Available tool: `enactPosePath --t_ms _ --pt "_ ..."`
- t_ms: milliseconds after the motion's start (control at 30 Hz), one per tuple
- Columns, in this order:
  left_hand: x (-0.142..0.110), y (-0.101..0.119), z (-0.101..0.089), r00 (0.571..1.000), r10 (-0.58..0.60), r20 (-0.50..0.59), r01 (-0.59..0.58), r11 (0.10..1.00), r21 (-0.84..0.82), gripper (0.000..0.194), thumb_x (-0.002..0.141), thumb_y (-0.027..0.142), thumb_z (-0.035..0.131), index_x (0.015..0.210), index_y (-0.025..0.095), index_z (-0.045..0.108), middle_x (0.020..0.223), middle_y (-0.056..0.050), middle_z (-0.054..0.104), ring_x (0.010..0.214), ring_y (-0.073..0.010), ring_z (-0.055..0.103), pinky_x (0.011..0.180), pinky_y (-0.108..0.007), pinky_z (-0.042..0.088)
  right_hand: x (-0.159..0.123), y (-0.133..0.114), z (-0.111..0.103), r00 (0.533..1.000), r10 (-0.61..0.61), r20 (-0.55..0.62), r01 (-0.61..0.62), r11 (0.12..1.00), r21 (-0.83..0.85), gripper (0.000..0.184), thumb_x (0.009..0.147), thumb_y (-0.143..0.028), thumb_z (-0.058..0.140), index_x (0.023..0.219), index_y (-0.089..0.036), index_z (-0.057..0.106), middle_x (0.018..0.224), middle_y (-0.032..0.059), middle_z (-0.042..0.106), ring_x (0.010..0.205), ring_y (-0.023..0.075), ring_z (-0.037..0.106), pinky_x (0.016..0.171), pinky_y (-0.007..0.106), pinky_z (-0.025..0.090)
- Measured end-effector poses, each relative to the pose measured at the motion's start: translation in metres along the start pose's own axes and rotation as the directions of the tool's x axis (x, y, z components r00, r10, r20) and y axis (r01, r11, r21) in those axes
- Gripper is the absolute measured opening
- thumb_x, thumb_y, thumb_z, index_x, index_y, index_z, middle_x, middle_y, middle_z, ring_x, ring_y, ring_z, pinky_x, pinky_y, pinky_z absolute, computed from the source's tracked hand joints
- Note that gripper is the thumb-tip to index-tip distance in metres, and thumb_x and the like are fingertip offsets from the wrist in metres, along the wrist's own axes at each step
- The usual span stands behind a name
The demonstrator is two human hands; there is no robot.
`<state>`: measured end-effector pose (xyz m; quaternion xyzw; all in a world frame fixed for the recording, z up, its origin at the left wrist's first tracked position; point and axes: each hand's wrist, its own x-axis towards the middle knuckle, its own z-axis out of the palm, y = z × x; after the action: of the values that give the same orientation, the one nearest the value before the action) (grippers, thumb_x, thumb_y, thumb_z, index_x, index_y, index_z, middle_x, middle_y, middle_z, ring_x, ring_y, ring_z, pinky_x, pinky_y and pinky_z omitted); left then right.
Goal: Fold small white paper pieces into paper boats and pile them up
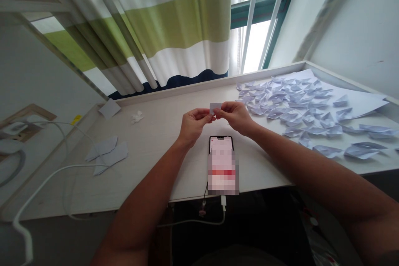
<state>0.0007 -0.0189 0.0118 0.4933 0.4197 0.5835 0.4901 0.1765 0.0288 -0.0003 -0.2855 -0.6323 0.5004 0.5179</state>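
A small folded piece of white paper [214, 107] is pinched between both hands above the middle of the desk. My left hand [193, 126] grips its left side with thumb and fingers, and my right hand [236, 117] has the right side. The fingertips nearly meet and cover the paper's lower part. Just below the hands lies a phone [221, 162] with its screen lit and partly blurred, a white charging cable [223, 203] plugged into its bottom end. Many folded paper boats [289, 104] spread over the desk to the right of my right hand.
Large white sheets [358, 95] lie under and behind the boats. Loose paper pieces [114, 156], a crumpled scrap [137, 117] and a square of paper [109, 109] are on the left. A white cable [46, 183] crosses the left edge. A raised rim [193, 86] borders the desk's back.
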Motion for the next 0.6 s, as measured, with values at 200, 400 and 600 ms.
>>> enactPosePath --t_ms 200,400,600 --pt "-0.001 0.0 -0.001 0.996 -0.017 0.086 0.011 0.997 0.073 0.046 0.074 0.053 0.096 0.098 0.017 0.082 0.092 -0.009 0.083 0.077 -0.0182 0.074 0.081 -0.035 0.059 -0.001 -0.001 -0.002 1.0 -0.03 0.009 0.03 0.999 -0.017 0.052 0.072 -0.065 0.095 0.068 -0.02 0.068 0.068 0.002 0.073 0.065 0.0165 0.069 0.062 0.031 0.059" --pt "0.005 0.002 -0.011 0.996 0.033 0.083 -0.045 0.989 0.139 0.029 0.078 0.043 0.091 0.09 0.018 0.083 0.075 -0.003 0.075 0.069 -0.0143 0.064 0.073 -0.031 0.053 0.0 0.001 -0.006 0.995 -0.015 0.102 0.012 0.999 0.031 0.052 0.08 -0.061 0.092 0.109 -0.02 0.08 0.085 0.0034 0.079 0.073 0.0182 0.076 0.072 0.035 0.066" --pt "0.009 0.004 -0.02 0.998 0.058 0.03 -0.063 0.975 0.211 0.021 0.079 0.029 0.083 0.096 0.018 0.085 0.078 -0.003 0.076 0.071 -0.0147 0.062 0.075 -0.031 0.051 0.0 -0.001 -0.009 0.993 -0.03 0.117 0.027 0.999 0.025 0.045 0.082 -0.058 0.09 0.105 -0.02 0.081 0.081 0.003 0.08 0.073 0.0192 0.077 0.074 0.038 0.069"
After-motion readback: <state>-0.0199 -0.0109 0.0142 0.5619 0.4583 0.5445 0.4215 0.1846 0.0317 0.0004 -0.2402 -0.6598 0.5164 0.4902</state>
